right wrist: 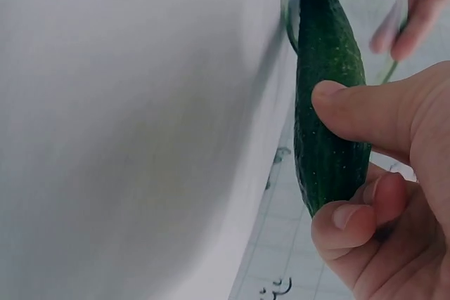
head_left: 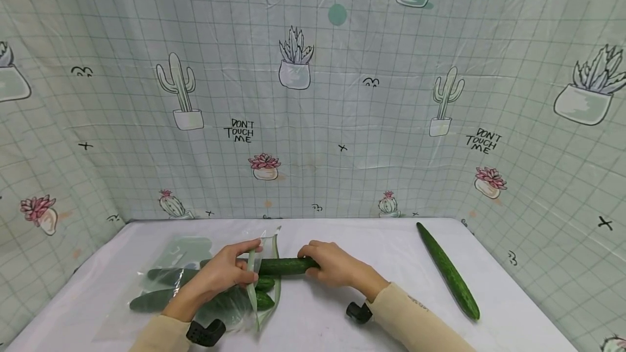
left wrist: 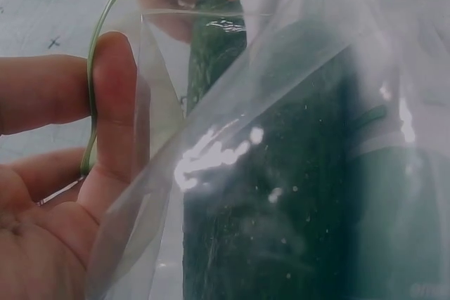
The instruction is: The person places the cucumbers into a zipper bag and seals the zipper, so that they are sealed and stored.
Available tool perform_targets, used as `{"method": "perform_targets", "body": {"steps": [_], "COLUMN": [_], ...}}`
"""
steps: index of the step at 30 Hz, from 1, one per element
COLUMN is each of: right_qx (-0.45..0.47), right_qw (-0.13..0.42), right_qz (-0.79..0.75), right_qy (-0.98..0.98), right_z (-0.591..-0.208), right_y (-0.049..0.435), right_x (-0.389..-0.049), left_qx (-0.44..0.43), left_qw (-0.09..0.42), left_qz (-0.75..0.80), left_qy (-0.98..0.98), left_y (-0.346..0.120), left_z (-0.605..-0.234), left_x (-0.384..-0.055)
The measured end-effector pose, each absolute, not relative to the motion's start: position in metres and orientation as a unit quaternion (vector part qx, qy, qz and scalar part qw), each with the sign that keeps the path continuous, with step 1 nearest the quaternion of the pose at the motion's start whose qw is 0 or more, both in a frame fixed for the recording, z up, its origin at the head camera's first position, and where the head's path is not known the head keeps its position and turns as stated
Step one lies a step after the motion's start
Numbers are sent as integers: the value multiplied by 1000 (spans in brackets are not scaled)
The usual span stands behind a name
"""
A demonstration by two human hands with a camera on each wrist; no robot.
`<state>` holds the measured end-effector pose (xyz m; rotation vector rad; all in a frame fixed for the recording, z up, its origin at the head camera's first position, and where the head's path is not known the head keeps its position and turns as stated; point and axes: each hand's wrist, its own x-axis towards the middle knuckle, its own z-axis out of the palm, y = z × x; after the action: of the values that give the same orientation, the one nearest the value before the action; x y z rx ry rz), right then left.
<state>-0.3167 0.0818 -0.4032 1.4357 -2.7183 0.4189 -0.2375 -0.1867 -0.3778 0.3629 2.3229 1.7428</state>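
My right hand (head_left: 332, 264) grips the near end of a long green cucumber (head_left: 286, 266), thumb on one side and curled fingers on the other in the right wrist view. The cucumber's far part lies inside a clear plastic bag (head_left: 235, 314) with a pale green edge at its mouth. My left hand (head_left: 220, 276) pinches that mouth edge, the film running between its fingers in the left wrist view. Inside the bag, more cucumbers (head_left: 156, 299) show through the film, and two of their ends (head_left: 265, 301) lie at the opening below the held one.
Another cucumber (head_left: 449, 271) lies alone on the right side of the white-covered table (head_left: 381, 249). A cloth backdrop (head_left: 337, 113) with cactus prints hangs behind and along both sides. Black wrist devices (head_left: 206, 333) sit near both sleeves.
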Motion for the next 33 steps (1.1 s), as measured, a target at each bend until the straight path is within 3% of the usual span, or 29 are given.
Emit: {"method": "perform_targets", "body": {"steps": [19,33], "right_qx": [477,477], "right_qw": [51,87], "right_qz": [128,110], "right_qy": [-868,-867], "right_z": [-397,-388], "right_y": [19,8], "right_x": [-308,-298], "left_qx": [112,111], "left_qw": [90,79], "left_qz": [608,602], "left_qy": [781,787], "left_y": [-193,-198], "left_z": [-373,-369], "left_x": [-239,-238]}}
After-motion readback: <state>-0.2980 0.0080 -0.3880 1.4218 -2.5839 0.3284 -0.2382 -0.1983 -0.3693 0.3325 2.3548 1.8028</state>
